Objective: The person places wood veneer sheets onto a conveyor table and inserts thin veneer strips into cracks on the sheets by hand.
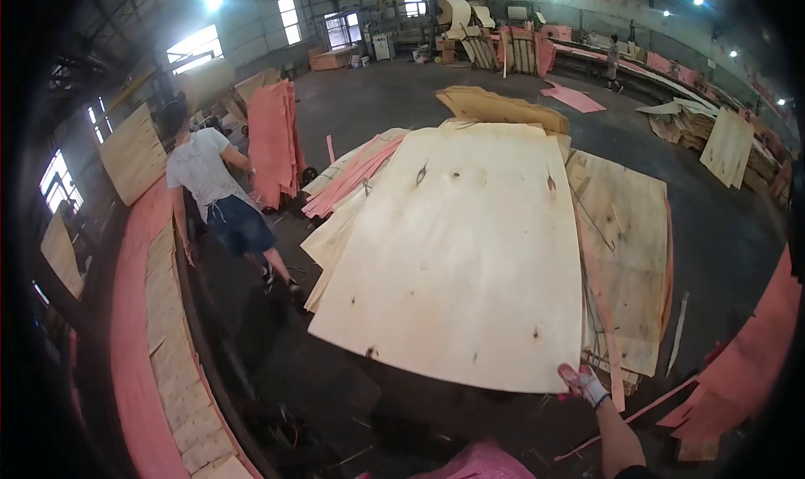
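My right hand (584, 384), in a white and red work glove, pinches the near right corner of a large pale wood veneer sheet (453, 252). Dark knots dot the sheet, which lies over a stack of other veneers. Beneath its left side, edges of more veneers (327, 248) stick out. To the right, close to my hand, lean further veneer sheets (625, 261) with a thin metal hook rod (594, 219) against them. My left hand is out of view.
A co-worker (214, 177) stands at left beside a long line of pink and tan veneers (172, 345). Pink sheets (272, 143) stand behind. More pink sheets (746, 361) lie at right, with scrap strips (677, 335) on the dark floor. Another person (613, 64) is far back.
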{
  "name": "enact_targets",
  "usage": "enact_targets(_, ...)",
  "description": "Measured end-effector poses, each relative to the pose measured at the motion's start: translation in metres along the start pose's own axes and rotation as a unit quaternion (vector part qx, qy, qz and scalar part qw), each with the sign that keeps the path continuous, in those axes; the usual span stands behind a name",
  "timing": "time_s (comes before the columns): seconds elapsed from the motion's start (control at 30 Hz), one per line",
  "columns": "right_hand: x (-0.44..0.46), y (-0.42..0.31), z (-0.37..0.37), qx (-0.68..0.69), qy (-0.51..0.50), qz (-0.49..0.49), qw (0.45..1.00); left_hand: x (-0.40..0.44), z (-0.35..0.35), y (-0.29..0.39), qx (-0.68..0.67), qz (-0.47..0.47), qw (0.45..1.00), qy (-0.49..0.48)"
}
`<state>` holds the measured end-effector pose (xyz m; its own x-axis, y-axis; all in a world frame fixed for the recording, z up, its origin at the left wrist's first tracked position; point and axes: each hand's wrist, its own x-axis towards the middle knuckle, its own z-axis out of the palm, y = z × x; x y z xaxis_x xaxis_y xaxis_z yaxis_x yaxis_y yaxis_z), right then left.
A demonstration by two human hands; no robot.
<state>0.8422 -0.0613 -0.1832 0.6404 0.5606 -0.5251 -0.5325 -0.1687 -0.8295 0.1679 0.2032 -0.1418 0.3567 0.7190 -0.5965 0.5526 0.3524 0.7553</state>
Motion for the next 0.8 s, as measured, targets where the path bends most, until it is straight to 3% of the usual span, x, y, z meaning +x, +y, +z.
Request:
enact_targets(0.1,-0.084,0.024,-0.041,0.025,0.114,0.04,0.992,0.055,-0.034,-0.03,-0.14,0.057,0.988,-0.042)
enact_targets(0.13,-0.114,0.03,-0.057,0.017,0.144,0.044,0.988,0.07,-0.048,-0.03,-0.401,-0.037,0.914,-0.049)
enact_targets(0.17,-0.141,0.035,-0.073,0.006,0.174,0.046,0.984,0.081,-0.06,-0.019,-0.627,-0.129,0.767,-0.051)
enact_targets(0.2,-0.168,0.052,-0.096,-0.012,0.205,0.053,0.977,0.081,-0.057,-0.001,-0.427,0.022,0.9,0.083)
enact_targets(0.23,-0.169,0.101,-0.148,-0.015,0.207,-0.026,0.978,0.081,-0.054,0.009,-0.186,0.173,0.945,0.207)
enact_targets(0.27,-0.201,0.1,-0.155,-0.149,0.298,0.036,0.942,0.101,-0.056,-0.001,-0.224,0.208,0.916,0.26)
enact_targets(0.3,-0.214,0.121,-0.183,-0.376,0.236,0.023,0.896,0.101,-0.057,0.022,-0.213,0.174,0.935,0.223)
enact_targets(0.33,-0.227,0.143,-0.206,-0.399,0.271,0.047,0.874,0.104,-0.061,0.047,-0.202,0.14,0.951,0.186)
enact_targets(0.47,-0.237,0.183,-0.242,-0.397,0.296,0.019,0.869,0.162,-0.052,0.03,-0.274,0.067,0.959,0.006)
enact_targets(0.53,-0.267,0.121,-0.183,-0.31,0.311,0.061,0.896,0.186,-0.045,0.026,-0.27,0.038,0.961,-0.041)
enact_targets(0.57,-0.292,0.06,-0.116,-0.266,0.32,0.082,0.905,0.197,-0.04,0.026,-0.255,0.02,0.965,-0.056)
enact_targets(0.6,-0.265,0.103,-0.187,-0.37,0.246,0.073,0.893,0.211,-0.03,0.024,-0.244,0.004,0.967,-0.072)
enact_targets(0.63,-0.258,0.136,-0.227,-0.15,0.167,-0.031,0.974,0.235,-0.029,0.009,-0.263,-0.022,0.955,-0.139)
enact_targets(0.67,-0.248,0.149,-0.271,0.227,0.19,-0.005,0.955,0.256,-0.039,-0.006,-0.282,-0.047,0.936,-0.204)
enact_targets(0.7,-0.25,0.143,-0.266,-0.101,0.209,-0.01,0.973,0.263,-0.043,-0.023,-0.302,-0.068,0.914,-0.264)
enact_targets(0.73,-0.254,0.134,-0.26,-0.418,0.247,0.003,0.874,0.224,-0.05,0.015,-0.413,-0.07,0.862,-0.284)
enact_targets(0.77,-0.244,0.141,-0.258,-0.462,0.233,-0.041,0.855,0.177,-0.052,0.071,-0.296,-0.016,0.927,-0.23)
enact_targets(0.8,-0.214,0.11,-0.228,-0.458,0.237,-0.025,0.857,0.128,-0.054,0.126,-0.164,0.023,0.972,-0.167)
